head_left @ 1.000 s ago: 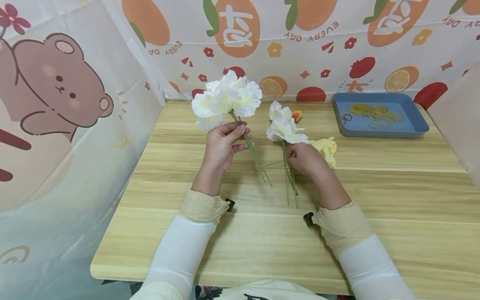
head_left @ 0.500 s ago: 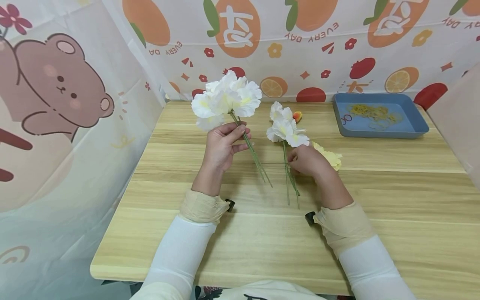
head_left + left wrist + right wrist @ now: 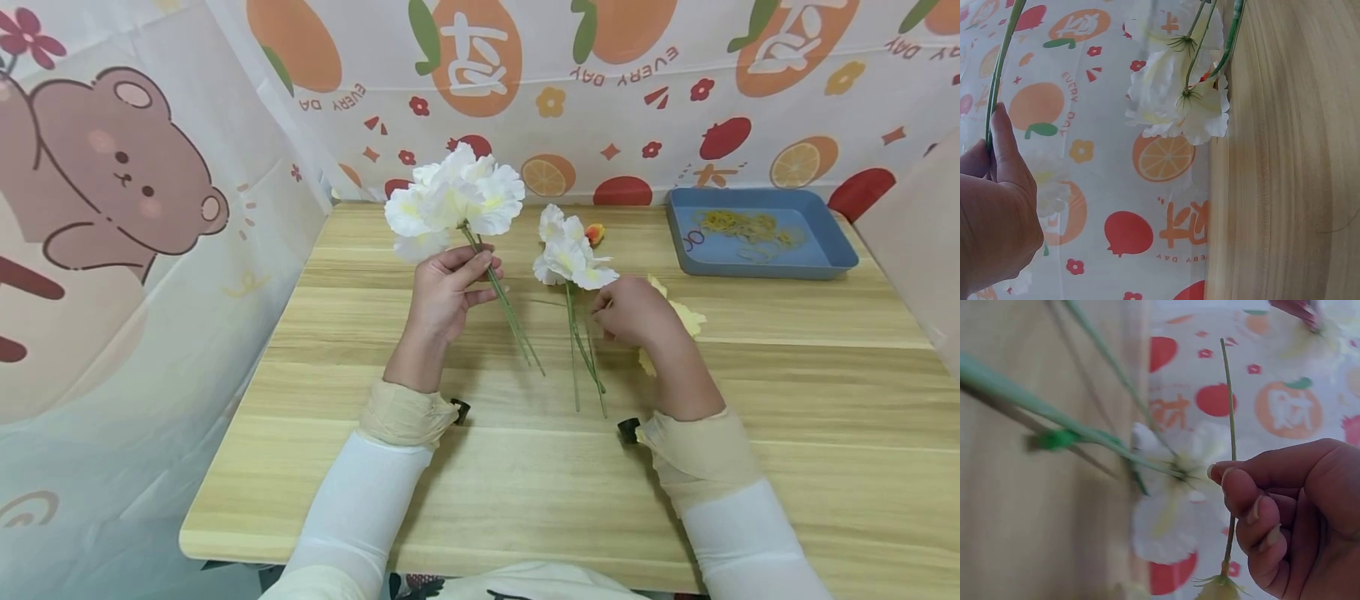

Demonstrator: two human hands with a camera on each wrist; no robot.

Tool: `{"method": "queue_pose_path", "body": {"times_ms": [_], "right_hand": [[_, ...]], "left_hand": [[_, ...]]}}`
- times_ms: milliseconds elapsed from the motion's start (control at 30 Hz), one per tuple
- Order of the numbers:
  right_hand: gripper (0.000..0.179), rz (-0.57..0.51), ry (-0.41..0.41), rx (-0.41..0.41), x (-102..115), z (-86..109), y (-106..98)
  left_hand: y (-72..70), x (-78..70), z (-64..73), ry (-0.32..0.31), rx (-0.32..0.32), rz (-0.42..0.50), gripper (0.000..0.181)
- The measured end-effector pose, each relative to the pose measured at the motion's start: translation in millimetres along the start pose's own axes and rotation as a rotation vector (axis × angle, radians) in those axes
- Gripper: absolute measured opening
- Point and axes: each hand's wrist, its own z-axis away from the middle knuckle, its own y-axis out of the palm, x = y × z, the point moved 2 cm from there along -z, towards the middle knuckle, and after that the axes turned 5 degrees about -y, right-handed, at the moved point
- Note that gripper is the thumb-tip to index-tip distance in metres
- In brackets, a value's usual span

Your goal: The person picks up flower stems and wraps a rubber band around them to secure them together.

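Note:
My left hand (image 3: 446, 292) pinches several thin green stems, which carry large white artificial flowers (image 3: 459, 196) above the table. In the right wrist view, thumb and fingers of my right hand (image 3: 1291, 512) pinch the stem (image 3: 1230, 425) of a yellow artificial flower, its base (image 3: 1217, 590) at the bottom edge. From the head view, the yellow flower (image 3: 686, 318) is partly hidden behind that hand. Just left of my right hand lie more white flowers (image 3: 572, 254), their stems toward me. A small orange-red bloom (image 3: 594, 234) shows behind them.
At the back right of the wooden table (image 3: 525, 483) stands a blue tray (image 3: 765, 268) holding yellowish rubber bands (image 3: 738, 223). A printed cloth (image 3: 585, 108) hangs along the table's back edge, and another with a bear (image 3: 135, 175) hangs at the left.
My right hand has shifted to the right with the yellow flower, away from the white flowers on the table. Their stem ends have moved slightly right. The left hand holds still.

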Motion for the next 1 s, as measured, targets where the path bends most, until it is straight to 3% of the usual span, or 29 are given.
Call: {"method": "queue_pose_path", "body": {"times_ms": [133,233,367,467,633,800,1000], "right_hand": [[0.021,-0.035,-0.003,-0.018,2.1,13.4,-16.9],[0.018,-0.071,-0.016,-0.077,4.8,24.9,-29.6],[0.016,-0.058,-0.051,-0.242,11.8,42.4,-44.2],[0.014,-0.033,-0.121,-0.397,18.5,53.4,-50.6],[0.021,-0.090,-0.224,-0.566,28.2,62.4,-51.3],[0.029,-0.201,-0.269,-0.637,32.8,60.7,-46.8],[0.021,-0.211,-0.389,-0.692,34.6,52.9,-36.9]], "left_hand": [[0.0,0.1,0.3,-0.001,-0.007,0.001,0.009],[0.1,0.1,0.0,0.000,-0.010,0.004,0.008],[0.0,0.1,-0.1,-0.001,-0.012,0.001,0.008],[-0.7,0.2,0.2,-0.002,-0.018,0.003,0.009],[-1.3,0.5,0.0,-0.001,-0.027,0.013,0.010],[-1.1,0.6,0.1,-0.001,-0.029,0.019,0.010],[-0.9,0.5,-0.4,0.000,-0.022,0.027,0.009]]}}
